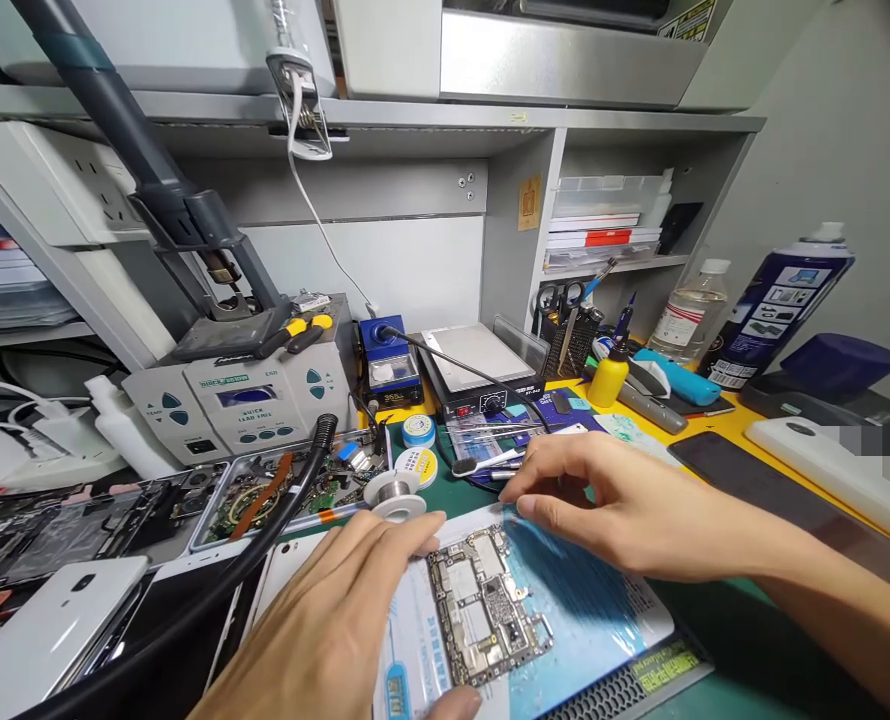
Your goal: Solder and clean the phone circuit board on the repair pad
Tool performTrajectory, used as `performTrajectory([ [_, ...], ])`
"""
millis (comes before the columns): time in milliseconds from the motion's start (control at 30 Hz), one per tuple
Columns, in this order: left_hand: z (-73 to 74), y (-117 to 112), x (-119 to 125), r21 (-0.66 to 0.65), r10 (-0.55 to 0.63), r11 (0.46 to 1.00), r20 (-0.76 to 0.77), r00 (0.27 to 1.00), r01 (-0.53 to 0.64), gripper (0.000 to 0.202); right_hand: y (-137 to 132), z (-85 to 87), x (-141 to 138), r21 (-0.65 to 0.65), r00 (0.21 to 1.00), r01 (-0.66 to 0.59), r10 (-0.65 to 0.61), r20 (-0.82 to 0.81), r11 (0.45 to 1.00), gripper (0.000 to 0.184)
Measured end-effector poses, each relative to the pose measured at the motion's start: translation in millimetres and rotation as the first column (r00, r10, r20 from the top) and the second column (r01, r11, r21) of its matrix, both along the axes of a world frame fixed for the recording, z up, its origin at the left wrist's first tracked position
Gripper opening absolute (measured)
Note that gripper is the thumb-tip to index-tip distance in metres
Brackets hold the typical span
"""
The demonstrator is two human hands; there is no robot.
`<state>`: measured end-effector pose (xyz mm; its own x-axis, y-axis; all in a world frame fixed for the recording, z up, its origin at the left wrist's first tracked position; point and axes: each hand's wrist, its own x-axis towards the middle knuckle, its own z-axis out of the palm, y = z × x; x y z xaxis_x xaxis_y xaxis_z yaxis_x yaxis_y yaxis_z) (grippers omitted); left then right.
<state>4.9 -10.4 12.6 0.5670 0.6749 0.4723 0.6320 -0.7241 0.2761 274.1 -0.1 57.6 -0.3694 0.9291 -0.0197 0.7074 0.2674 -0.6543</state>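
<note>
The circuit board [505, 590] is laid on a blue-and-white pad [587, 610], its left side flanked by the left hand [340, 590], spread apart and cut off at the wrist. Whether anything is pinched by the right hand [599, 495] cannot be told; green mat [760, 640] is exposed rightward.

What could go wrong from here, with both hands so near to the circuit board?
The circuit board lies bare between the thumb and fingers of the left hand, so a bump might shift it or harm its small parts. The spool stands just beyond the left hand and could be knocked. The right hand is near the dark-headed brush and might nudge it.
</note>
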Motion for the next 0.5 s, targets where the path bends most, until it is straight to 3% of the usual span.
performTrajectory([
  [267,-0.6,-1.7,1.9,-0.015,-0.004,1.0,0.032,0.999,0.005,0.087,-5.5,-2.5,-6.6,0.027,0.999,0.01,-0.009,-0.052,1.0,0.023],
  [500,-4.0,0.7,1.3,0.124,0.016,0.992,-0.01,1.0,-0.015,0.077,-4.9,-1.7,-7.3,-0.184,0.989,0.003,-0.03,-0.144,0.983,0.027],
])
